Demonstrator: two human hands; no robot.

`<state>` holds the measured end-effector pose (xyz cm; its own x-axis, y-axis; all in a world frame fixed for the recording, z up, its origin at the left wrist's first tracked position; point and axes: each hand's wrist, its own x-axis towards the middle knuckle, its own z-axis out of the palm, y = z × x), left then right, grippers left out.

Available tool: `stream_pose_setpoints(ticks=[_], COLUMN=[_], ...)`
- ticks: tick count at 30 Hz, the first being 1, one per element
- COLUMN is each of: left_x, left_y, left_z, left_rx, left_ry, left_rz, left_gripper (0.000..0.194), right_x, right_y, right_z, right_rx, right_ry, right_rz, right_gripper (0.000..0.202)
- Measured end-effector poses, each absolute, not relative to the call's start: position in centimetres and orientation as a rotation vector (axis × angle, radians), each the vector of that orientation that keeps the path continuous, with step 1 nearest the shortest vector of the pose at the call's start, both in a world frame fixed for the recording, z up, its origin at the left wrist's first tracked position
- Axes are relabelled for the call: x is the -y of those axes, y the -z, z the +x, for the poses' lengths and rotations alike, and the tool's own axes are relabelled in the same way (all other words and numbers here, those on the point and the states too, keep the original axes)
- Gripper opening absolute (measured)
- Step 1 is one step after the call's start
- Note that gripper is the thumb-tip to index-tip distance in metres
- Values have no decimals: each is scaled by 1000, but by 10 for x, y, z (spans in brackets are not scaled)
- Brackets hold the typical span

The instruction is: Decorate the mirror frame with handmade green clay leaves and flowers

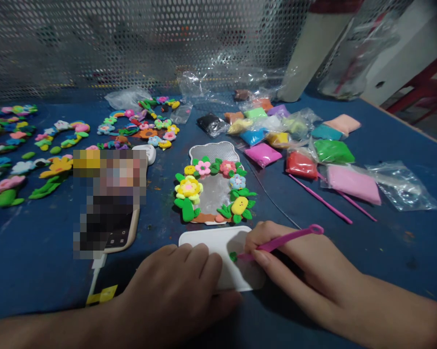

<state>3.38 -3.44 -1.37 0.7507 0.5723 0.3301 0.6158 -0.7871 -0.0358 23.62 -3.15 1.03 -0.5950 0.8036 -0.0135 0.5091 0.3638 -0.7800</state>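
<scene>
My right hand (294, 271) pinches a pink plastic clay tool (284, 241), its tip at a small piece of green clay (233, 256) on a white rectangular board (196, 237). My left hand (185, 276) is closed over the board's left part, fingers curled on top and thumb along the near edge. Just beyond the board lies a mirror (214, 191) framed with clay flowers and leaves. A yellow flower (188, 189) sits on its left side and a yellow clay piece with a tiny face (240, 205) at its lower right.
Bags of coloured clay (263, 154) lie at the back right, with two pink sticks (322, 199) in front. A partly blurred phone (127, 228) on a cable is at left, near several clay-decorated frames (60, 133). A tall bottle (313, 53) stands by the perforated metal panel (131, 43).
</scene>
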Motion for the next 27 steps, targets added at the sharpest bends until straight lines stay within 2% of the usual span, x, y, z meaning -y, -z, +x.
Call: stream_pose_setpoints(ticks=[10, 27], left_x=[35, 35], left_y=[14, 15], left_z=[33, 34], left_rx=[992, 963], left_ry=[437, 482], left_rz=[-2812, -2797], left_gripper=[34, 40], right_x=[34, 33], right_y=[-8, -8], right_z=[237, 237], right_rx=[2243, 2274], right_ry=[-1103, -1084], right_rz=[-1143, -1164], right_gripper=[17, 17])
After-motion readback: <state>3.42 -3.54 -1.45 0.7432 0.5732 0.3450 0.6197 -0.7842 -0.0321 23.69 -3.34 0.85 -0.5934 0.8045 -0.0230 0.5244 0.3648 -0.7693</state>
